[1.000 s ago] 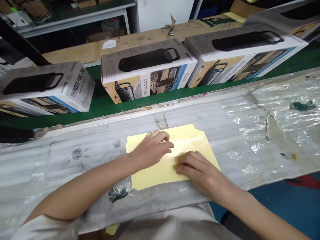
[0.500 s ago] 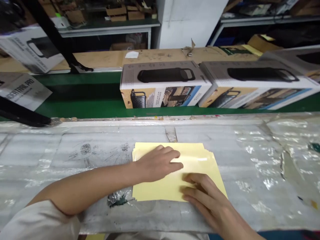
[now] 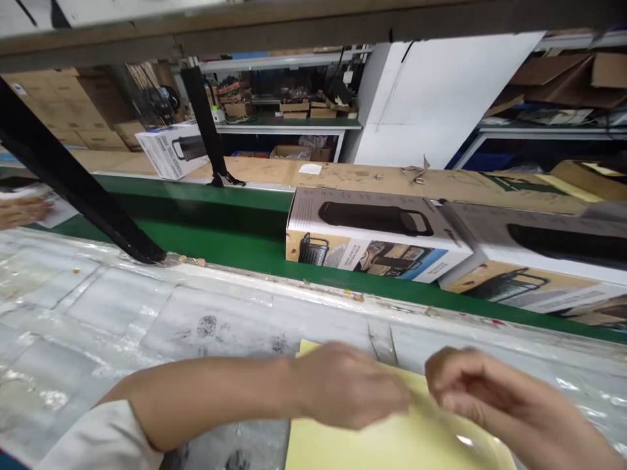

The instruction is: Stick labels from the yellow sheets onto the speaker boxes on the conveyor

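A stack of pale yellow sheets (image 3: 337,447) lies on the plastic-covered bench, partly hidden by my arms and cut off by the bottom of the view. My left hand (image 3: 350,388) is over the upper part of the stack, its fingers smeared by motion. Over the right side of the sheets is my right hand (image 3: 482,391), its fingers curled toward the thumb. Whether anything thin is pinched there I cannot make out. A bright glint shows on the sheets below that hand.
Beyond the bench runs a green conveyor belt (image 3: 245,251). Printed boxes (image 3: 377,228) stand on it at the right. A black post (image 3: 83,176) slants down at the left, and an overhead beam (image 3: 304,42) crosses the top. Another person's hand (image 3: 24,212) shows at the far left.
The view has tilted up and turned left, so the sheets appear lower. My right hand has moved up and right relative to the sheets, its fingers more curled. My left hand remains over them.
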The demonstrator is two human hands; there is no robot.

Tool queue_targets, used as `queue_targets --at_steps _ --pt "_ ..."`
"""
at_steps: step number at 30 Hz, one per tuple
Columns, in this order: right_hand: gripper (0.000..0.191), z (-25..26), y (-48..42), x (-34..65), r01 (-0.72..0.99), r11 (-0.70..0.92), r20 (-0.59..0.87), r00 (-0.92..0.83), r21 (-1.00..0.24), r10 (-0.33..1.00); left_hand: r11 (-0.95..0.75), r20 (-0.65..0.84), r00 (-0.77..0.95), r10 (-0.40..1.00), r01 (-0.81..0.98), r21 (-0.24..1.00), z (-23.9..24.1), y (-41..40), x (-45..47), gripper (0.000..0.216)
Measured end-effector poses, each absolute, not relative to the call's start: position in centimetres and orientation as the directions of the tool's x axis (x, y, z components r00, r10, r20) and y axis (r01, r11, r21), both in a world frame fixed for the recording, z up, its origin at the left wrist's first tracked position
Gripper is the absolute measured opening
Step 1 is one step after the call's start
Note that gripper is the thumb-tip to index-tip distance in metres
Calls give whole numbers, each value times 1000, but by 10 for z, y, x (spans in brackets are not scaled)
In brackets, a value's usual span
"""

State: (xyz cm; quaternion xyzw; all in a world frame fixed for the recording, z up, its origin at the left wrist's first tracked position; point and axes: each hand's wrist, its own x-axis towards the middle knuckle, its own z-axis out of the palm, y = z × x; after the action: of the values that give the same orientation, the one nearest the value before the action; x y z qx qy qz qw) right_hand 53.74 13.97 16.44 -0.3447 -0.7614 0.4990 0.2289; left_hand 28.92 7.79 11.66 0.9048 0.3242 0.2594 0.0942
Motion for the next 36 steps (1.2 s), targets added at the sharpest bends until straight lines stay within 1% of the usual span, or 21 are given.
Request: queue_targets --at_steps 1,2,3,4,5,6,7,8,9,10,11,14,17,22,24,29,34,36 --pt "34 175 155 525 275 285 41 -650 -918 759 -691 499 489 716 601 402 128 91 271 18" --pt "32 184 170 512 239 312 89 -645 -919 759 -575 580 252 775 663 479 140 106 251 18" --pt "31 192 187 499 196 342 144 -641 -919 754 -427 618 -33 786 694 580 151 124 230 17" --pt "30 199 204 485 154 371 196 -636 -916 746 -283 593 -305 745 660 696 161 143 210 22" --pt "30 204 221 469 117 394 239 -629 -912 739 -175 497 -491 715 563 808 168 162 192 33" --pt "31 208 239 451 85 411 275 -618 -908 736 -103 354 -587 728 417 903 173 180 177 44" --pt "32 211 256 432 54 424 307 -609 -904 732 -59 200 -591 782 249 967 174 196 167 53" --pt "33 213 272 411 22 435 335 -604 -900 723 -25 62 -519 852 79 997 173 208 161 57" --pt "35 215 288 389 -11 445 359 -607 -896 709 1 -31 -420 907 -72 997 169 218 158 58" --pt "36 215 302 368 -41 451 374 -629 -892 682 9 -74 -337 938 -192 981 165 224 158 58" --pt "38 215 315 347 -67 452 379 -660 -889 649 0 -85 -294 952 -278 961 160 228 160 59" --pt "37 209 346 294 -104 472 372 -768 -875 521 -47 -90 -313 945 -404 913 151 228 167 63" --pt "33 200 365 260 -104 515 365 -822 -851 437 -37 -116 -307 945 -449 893 149 226 165 67" --pt "32 187 382 232 -74 532 331 -852 -843 405 -25 -120 -299 947 -439 898 148 227 157 74" --pt "32 183 386 228 -60 562 334 -854 -825 398 -29 -119 -303 945 -443 896 148 226 156 74" --pt "27 172 389 219 -19 679 427 -790 -734 440 -43 -116 -316 942 -455 889 152 224 155 70" --pt "21 163 390 215 56 718 482 -705 -694 521 -49 -110 -328 938 -442 896 148 225 151 71" --pt "22 163 386 220 79 737 512 -669 -671 539 -45 -114 -329 937 -439 897 144 227 148 72"
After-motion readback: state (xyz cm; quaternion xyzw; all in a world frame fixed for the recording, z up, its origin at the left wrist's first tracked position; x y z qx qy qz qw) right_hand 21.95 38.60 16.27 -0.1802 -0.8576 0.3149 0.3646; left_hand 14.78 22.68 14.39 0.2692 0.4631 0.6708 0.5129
